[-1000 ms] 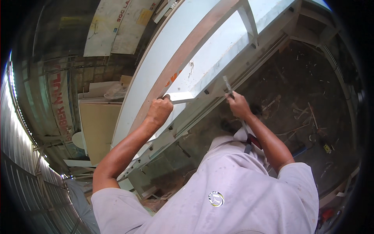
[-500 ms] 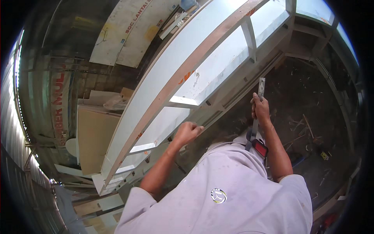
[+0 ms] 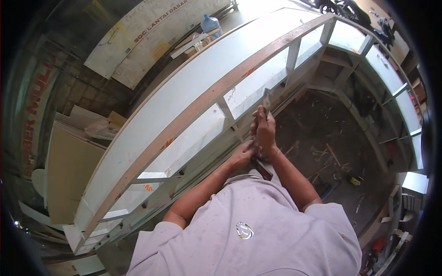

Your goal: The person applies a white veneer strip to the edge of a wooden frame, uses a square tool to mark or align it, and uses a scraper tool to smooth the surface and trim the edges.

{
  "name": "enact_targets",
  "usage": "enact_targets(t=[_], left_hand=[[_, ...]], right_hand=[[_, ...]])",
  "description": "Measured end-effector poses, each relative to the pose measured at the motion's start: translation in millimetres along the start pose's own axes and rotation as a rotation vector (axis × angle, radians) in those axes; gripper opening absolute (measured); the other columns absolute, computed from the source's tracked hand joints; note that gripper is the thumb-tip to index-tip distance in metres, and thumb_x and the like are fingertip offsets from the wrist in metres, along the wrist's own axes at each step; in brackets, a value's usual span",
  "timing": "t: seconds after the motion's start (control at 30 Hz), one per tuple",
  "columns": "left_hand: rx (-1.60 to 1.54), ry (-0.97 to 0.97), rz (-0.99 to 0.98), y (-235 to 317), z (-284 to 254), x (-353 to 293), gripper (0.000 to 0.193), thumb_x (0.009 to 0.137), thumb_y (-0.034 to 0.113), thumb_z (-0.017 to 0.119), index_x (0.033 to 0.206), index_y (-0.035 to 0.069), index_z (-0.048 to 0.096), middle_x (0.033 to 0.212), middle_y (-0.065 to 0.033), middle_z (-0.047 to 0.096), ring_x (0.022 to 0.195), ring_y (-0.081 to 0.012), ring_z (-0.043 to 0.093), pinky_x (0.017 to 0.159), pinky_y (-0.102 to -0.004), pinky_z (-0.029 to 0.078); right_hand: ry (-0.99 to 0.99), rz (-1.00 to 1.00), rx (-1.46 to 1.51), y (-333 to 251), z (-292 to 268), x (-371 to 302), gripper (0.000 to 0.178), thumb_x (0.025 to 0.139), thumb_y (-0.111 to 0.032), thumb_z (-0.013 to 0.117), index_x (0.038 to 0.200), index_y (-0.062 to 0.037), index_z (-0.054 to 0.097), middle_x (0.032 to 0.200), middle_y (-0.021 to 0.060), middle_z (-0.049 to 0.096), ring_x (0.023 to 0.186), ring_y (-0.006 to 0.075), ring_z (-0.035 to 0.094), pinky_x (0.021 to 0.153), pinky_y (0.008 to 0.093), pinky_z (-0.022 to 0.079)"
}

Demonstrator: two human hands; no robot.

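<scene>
Right now the slim grey tool (image 3: 267,97) points up out of the right hand (image 3: 264,130), whose fingers are wrapped around it. The left hand (image 3: 243,155) is curled just below, close by the right wrist; whether it grips anything I cannot tell. The tool looks stiff and fairly light, perhaps smooth enough to slip, so a hold low on its length, clear of the tip, probably suits it best. Beyond it runs the curved white frame (image 3: 220,88), with the dark floor (image 3: 313,120) to the right, a tan board (image 3: 76,172) to the left and a blue jug (image 3: 211,24) farther off
</scene>
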State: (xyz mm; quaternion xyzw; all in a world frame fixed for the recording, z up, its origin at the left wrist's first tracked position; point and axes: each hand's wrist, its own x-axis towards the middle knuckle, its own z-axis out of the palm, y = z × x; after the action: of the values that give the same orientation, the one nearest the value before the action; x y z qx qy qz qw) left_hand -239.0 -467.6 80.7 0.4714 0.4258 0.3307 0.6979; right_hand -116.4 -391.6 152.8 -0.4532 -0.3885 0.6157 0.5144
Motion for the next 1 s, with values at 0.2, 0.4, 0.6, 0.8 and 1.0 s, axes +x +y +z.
enact_targets(t=[0.2,0.4,0.6,0.8,1.0], left_hand=[[-0.579,0.162,-0.012,-22,22,-57,0.039,0.108,0.041,0.043,0.118,0.008,0.06,0.099,-0.0032,0.063,0.087,-0.0146,0.062,0.082,-0.0333,0.052],[-0.424,0.18,-0.043,-65,3,-71,0.037,0.107,0.034,0.044,0.122,0.005,0.062,0.102,-0.0056,0.066,0.09,-0.0142,0.061,0.079,-0.0368,0.052],[-0.067,0.709,-0.006,-65,13,-73,0.039,0.105,0.029,0.047,0.096,-0.002,0.07,0.081,-0.0068,0.066,0.074,-0.0131,0.058,0.064,-0.0376,0.048],[-0.228,0.792,-0.115,-34,41,-55,0.032,0.101,0.025,0.05,0.083,0.003,0.064,0.072,-0.0054,0.059,0.063,-0.0167,0.058,0.055,-0.0378,0.049],[-0.425,0.811,-0.056,-20,19,-56,0.025,0.097,0.028,0.055,0.085,0.007,0.063,0.076,-0.0084,0.065,0.066,-0.0215,0.065,0.061,-0.044,0.056]], right_hand=[[-0.179,-0.122,-0.709,44,12,-69,0.041,0.099,-0.042,0.057,0.11,-0.0021,0.059,0.086,0.0204,0.07,0.084,0.0365,0.069,0.075,0.0448,0.052],[-0.333,0.054,-0.905,42,8,-103,0.054,0.097,-0.05,0.058,0.119,-0.0008,0.061,0.104,0.0247,0.071,0.103,0.0388,0.068,0.088,0.0445,0.051],[-0.722,0.192,-1.197,4,-16,-124,0.077,0.088,-0.064,0.064,0.127,0.0022,0.06,0.112,0.0248,0.069,0.107,0.0387,0.067,0.092,0.0427,0.052],[-0.781,-0.412,-1.427,10,-54,-144,0.085,0.075,-0.049,0.08,0.14,-0.0021,0.049,0.124,0.0224,0.061,0.118,0.0408,0.058,0.099,0.0478,0.048],[-0.888,-0.488,-0.941,-31,-53,-140,0.082,0.077,-0.031,0.081,0.145,-0.0044,0.044,0.124,0.019,0.062,0.108,0.0359,0.063,0.096,0.0445,0.05]])
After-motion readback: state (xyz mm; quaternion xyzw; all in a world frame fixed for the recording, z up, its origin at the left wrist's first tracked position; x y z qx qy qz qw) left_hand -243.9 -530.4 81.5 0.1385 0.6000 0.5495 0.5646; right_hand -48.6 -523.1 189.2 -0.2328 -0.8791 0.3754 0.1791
